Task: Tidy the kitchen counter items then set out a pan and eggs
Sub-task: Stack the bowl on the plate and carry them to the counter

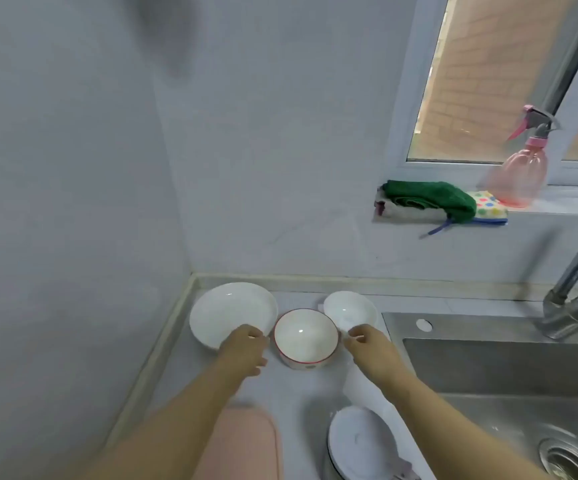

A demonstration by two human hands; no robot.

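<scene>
Filling the corner between two grey walls, a pale grey counter (291,386) runs rightwards to a steel sink (488,368) with a tap (564,306) at its back edge; above the sink a window sill (575,201) carries a green cloth (426,199), a spotted cloth (488,206) and a pink spray bottle (519,174).

Both bare forearms reach forward over the counter; the left hand (246,348), fingers curled, sits at the left side of a red-rimmed bowl (304,337) and overlaps the near edge of a large white plate (228,310); the right hand (363,341), fingertips drawn together, sits at that bowl's right side, by the near edge of a small white bowl (349,306); whether either hand grips anything I cannot tell.

Counted: one plate and two bowls, in a row at the back of the counter; nearer, one pink board (246,441) and one round white dish (356,441), both blurred.
</scene>
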